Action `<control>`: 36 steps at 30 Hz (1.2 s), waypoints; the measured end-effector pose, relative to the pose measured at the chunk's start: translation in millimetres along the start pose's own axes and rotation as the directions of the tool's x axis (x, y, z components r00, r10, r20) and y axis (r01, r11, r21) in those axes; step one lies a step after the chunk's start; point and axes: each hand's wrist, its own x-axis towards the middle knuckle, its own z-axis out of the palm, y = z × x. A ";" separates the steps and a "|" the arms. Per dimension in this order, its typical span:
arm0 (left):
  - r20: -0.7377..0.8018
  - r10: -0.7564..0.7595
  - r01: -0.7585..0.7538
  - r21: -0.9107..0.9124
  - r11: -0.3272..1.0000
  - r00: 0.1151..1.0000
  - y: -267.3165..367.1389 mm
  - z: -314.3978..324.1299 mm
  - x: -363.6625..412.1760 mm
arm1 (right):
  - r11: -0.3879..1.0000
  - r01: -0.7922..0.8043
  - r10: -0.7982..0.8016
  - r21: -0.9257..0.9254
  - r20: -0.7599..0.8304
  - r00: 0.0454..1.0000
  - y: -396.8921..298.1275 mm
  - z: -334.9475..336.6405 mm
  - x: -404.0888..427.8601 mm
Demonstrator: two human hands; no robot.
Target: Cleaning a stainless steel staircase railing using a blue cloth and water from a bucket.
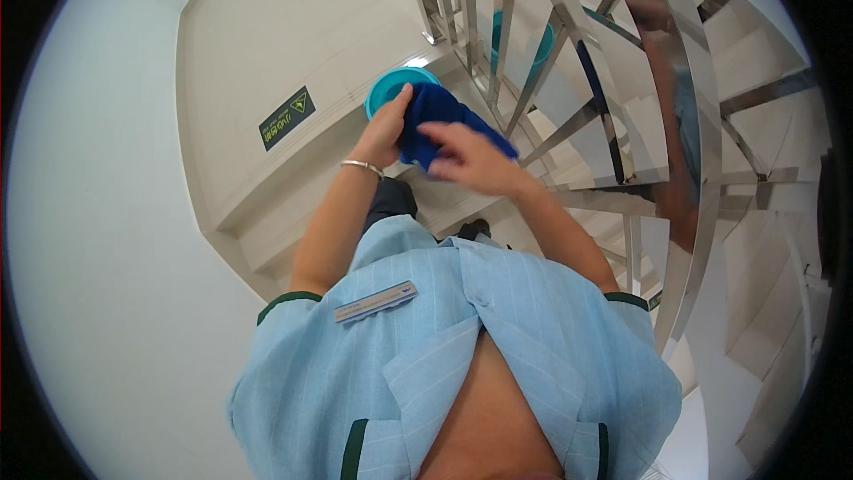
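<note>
A dark blue cloth [443,103] hangs from my left hand [385,130], whose thumb lies along its upper left edge. My right hand [470,157] is over the lower part of the cloth, slightly blurred, with its fingers apart; whether it touches the cloth I cannot tell. Just beyond the cloth stands a turquoise bucket [383,88], partly hidden by my left hand and the cloth. What the bucket holds does not show clearly. A bracelet is on my left wrist.
Pale stair steps [266,233] run below my hands, with a landing [300,20] beyond. A green warning sticker [286,118] lies on the landing. Polished metal railings [506,33] and a curved handrail [706,147] stand to the right, reflecting the surroundings. A white wall [100,180] rises on the left.
</note>
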 end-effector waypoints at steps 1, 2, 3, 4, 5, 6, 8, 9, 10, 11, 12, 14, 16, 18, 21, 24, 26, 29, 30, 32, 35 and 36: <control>0.089 -0.033 0.047 -0.149 0.988 0.995 -7.0 -0.7 -1.3 | 1.000 -0.003 0.003 0.003 -0.007 1.000 -3.6 2.0 -3.9; 0.091 -0.040 0.053 -0.143 0.988 0.995 -11.9 -3.4 -4.2 | 0.997 -0.078 0.074 0.029 0.118 0.990 -8.2 1.9 -6.8; 0.190 0.006 -0.021 0.075 0.997 0.982 -16.3 -7.8 -9.3 | 0.987 -0.155 0.140 0.045 0.247 0.959 -11.3 2.0 -9.3; 0.295 0.028 -0.114 0.279 0.953 0.955 -20.6 -10.9 -12.0 | 0.986 -0.159 0.143 0.050 0.244 0.959 -8.1 1.2 -11.7; 0.319 0.017 -0.116 0.294 0.949 0.947 -25.3 -12.6 -12.3 | 0.982 -0.167 0.131 0.092 0.308 0.942 -1.1 -1.9 -14.1; 0.317 0.014 -0.114 0.297 0.948 0.948 -26.5 -11.6 -13.6 | 0.976 -0.172 0.111 0.134 0.373 0.921 5.1 -7.2 -15.0; 0.186 0.012 -0.056 0.232 0.971 0.982 -27.8 -7.9 -13.0 | 0.944 -0.263 0.143 0.198 0.472 0.870 20.7 -22.9 -13.6; 0.153 0.027 -0.064 0.246 0.967 0.988 -25.2 -7.0 -15.5 | 0.805 -0.478 0.335 0.352 0.396 0.855 36.7 -27.3 -14.1; 0.121 0.048 -0.078 0.258 0.963 0.991 -19.5 -4.5 -22.6 | 0.598 -0.625 0.522 0.502 0.348 0.779 46.0 -31.6 -16.6; 0.173 0.051 -0.085 0.199 0.976 0.984 -24.8 -14.2 -13.1 | 0.599 -0.624 0.520 0.501 0.349 0.779 54.4 -34.5 -19.4; 0.176 0.037 -0.074 0.207 0.975 0.984 -17.7 -6.0 -21.6 | 0.832 -0.425 0.436 0.358 0.053 0.898 63.5 -34.2 -27.8; 0.124 0.072 -0.113 0.358 0.927 0.990 9.0 15.6 -45.8 | 0.969 -0.215 0.236 0.118 -0.214 0.948 73.5 -29.6 -31.3; 0.143 0.082 -0.131 0.375 0.918 0.986 0.8 9.1 -45.2 | 0.984 -0.177 0.176 -0.025 -0.066 0.982 82.7 -22.1 -33.8; 0.174 0.122 -0.185 0.412 0.892 0.977 -7.6 8.0 -46.8 | 0.982 -0.180 0.184 0.057 -0.086 0.979 86.9 -16.6 -37.4; 0.223 0.197 -0.282 0.462 0.841 0.955 -16.0 6.5 -50.0 | 0.944 -0.159 0.203 0.288 -0.131 0.970 80.4 -4.2 -38.0; 0.283 0.274 -0.384 0.493 0.781 0.919 -25.8 1.8 -48.0 | 0.863 -0.122 0.229 0.490 -0.165 0.959 70.5 9.0 -39.4; 0.324 0.321 -0.449 0.507 0.736 0.890 -32.1 0.7 -42.7 | 0.787 -0.091 0.250 0.610 -0.181 0.951 65.0 16.1 -40.0; 0.393 0.375 -0.540 0.523 0.660 0.839 -34.2 -10.3 -31.7 | 0.641 -0.032 0.291 0.767 -0.204 0.935 57.3 35.9 -32.8; 0.416 0.397 -0.572 0.521 0.634 0.818 -32.4 -8.8 -25.7 | 0.590 -0.012 0.303 0.807 -0.208 0.930 58.2 34.9 -28.8; 0.455 0.436 -0.629 0.515 0.583 0.776 -29.8 -6.5 -13.7 | 0.478 0.025 0.330 0.878 -0.206 0.921 60.5 34.1 -20.1; 0.443 0.441 -0.622 0.486 0.614 0.781 -21.8 0.9 -2.4 | 0.347 0.079 0.366 0.935 -0.213 0.906 69.5 36.9 -8.3; 0.440 0.442 -0.620 0.477 0.623 0.782 -19.9 4.1 -1.4 | 0.353 0.069 0.373 0.933 -0.208 0.904 76.1 36.8 -9.4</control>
